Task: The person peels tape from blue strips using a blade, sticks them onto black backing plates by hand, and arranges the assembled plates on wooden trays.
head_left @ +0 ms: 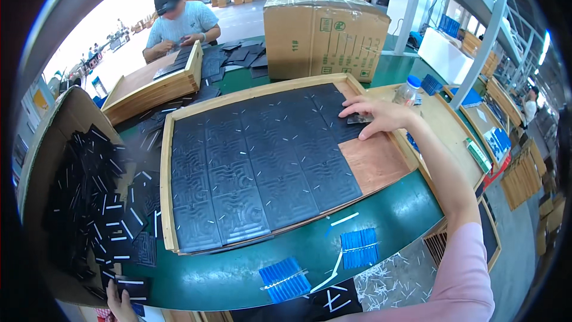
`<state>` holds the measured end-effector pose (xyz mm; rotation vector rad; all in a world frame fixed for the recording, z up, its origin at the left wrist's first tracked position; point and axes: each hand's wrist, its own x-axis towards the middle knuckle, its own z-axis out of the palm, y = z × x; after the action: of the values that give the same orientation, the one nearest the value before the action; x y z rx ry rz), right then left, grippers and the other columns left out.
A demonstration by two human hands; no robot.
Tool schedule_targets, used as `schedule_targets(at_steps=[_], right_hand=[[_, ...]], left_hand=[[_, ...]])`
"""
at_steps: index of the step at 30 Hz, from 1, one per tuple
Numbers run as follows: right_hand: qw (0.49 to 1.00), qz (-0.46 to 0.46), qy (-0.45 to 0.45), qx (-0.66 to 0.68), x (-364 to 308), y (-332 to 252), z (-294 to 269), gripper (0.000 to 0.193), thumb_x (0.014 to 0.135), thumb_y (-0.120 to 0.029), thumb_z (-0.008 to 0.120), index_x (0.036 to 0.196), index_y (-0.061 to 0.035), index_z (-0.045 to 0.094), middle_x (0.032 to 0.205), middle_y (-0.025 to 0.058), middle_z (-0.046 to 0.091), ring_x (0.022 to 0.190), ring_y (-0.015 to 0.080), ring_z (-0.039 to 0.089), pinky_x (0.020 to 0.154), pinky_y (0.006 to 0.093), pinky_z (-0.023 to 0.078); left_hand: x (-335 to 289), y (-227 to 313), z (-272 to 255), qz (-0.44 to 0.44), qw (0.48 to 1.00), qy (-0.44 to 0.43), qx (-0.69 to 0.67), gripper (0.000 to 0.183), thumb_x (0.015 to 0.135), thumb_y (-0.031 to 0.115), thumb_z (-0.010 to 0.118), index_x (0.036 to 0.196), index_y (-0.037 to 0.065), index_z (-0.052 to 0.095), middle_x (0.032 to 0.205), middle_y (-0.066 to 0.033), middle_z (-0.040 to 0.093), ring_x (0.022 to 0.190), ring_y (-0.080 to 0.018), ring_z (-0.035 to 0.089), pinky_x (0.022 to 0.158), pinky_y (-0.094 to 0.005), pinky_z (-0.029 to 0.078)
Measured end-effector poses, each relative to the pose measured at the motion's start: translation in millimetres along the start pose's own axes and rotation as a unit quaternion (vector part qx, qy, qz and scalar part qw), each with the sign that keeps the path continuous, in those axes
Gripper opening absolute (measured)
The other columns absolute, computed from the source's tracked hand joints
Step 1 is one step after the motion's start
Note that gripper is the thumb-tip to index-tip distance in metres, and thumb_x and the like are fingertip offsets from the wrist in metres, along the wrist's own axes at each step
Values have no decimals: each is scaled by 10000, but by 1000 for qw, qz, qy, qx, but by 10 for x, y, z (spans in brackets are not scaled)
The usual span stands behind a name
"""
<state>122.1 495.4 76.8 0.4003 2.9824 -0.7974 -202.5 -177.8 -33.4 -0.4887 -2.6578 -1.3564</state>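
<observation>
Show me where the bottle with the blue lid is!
In the head view, the bottle is on the upper right, right of the big cardboard box, just beyond the right hand.

Panels [262,173] lie side by side in the wooden tray [167,191] on the table [205,277]. Behind stands a carton [322,39]; behind left, another tray [155,98]; left, an open box [47,155] holding loose panels [83,179]; behind right, a bottle [408,91].

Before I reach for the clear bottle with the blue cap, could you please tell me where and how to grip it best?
I'd grip the bottle around its body, just below the blue cap, coming from above: it appears to stand upright with its top exposed, while the right hand is on its near side.
</observation>
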Motion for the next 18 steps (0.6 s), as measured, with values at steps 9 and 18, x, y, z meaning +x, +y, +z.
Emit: schedule_targets(at_steps=[9,18], right_hand=[[960,-5,268,75,-449,-390,144,393,710,-48,561,1102,-28,541,1120,70,505,1089,166,453,916,273,348],[962,-49,163,215,-788,-2021,1145,212,729,51,505,912,-14,590,895,65,592,679,109,532,593,222,428]], left_hand=[[-682,1281,636,367,912,89,157,173,575,-39,611,723,41,571,912,-114,548,949,-331,537,834,-455,425],[-1166,1370,583,391,906,103,120,185,549,4,658,700,95,600,942,-103,557,994,-316,539,914,-519,369]])
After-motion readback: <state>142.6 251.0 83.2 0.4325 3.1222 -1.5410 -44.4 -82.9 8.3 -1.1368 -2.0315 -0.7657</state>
